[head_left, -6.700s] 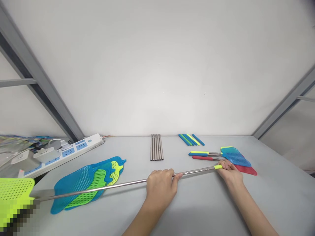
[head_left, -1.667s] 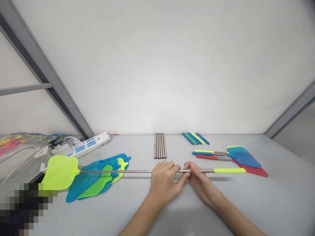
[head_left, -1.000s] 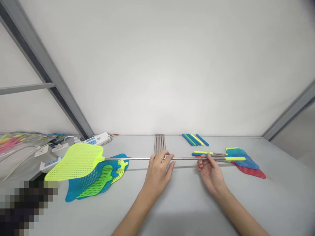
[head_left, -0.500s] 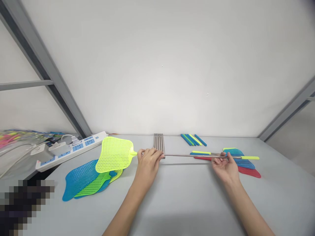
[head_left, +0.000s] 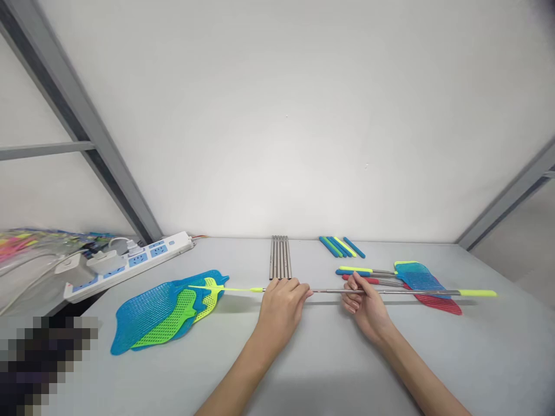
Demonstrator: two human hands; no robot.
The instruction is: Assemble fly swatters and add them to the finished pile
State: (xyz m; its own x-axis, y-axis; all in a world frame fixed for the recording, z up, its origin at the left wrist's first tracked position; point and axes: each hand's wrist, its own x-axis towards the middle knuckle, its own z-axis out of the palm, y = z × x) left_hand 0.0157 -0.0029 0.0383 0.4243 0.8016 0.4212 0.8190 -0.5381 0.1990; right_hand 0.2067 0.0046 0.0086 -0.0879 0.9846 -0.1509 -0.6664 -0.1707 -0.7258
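Observation:
A long fly swatter [head_left: 329, 291] with a metal rod is held level across the table by both hands. Its yellow head, at the left end, is turned edge-on, and its yellow grip sticks out to the right. My left hand [head_left: 282, 306] is closed round the rod near the head. Farther right, my right hand [head_left: 366, 303] pinches the rod between thumb and fingers. Behind the right hand lie finished-looking swatters with a blue head [head_left: 422, 280] and a red head [head_left: 440, 303]. Loose swatter heads in blue [head_left: 143, 309], green [head_left: 171, 323] and yellow overlap at the left.
Several metal rods [head_left: 281, 257] lie side by side at the back of the grey table [head_left: 321, 358]. Several blue, green and yellow grips [head_left: 342, 247] lie right of them. A white power strip [head_left: 147, 257] with plugs stands at the left, beside plastic-wrapped items [head_left: 39, 242].
The swatter has rotated from head face-on to edge-on and shifted right and nearer. My left hand has moved right; my right hand has moved left along the rod.

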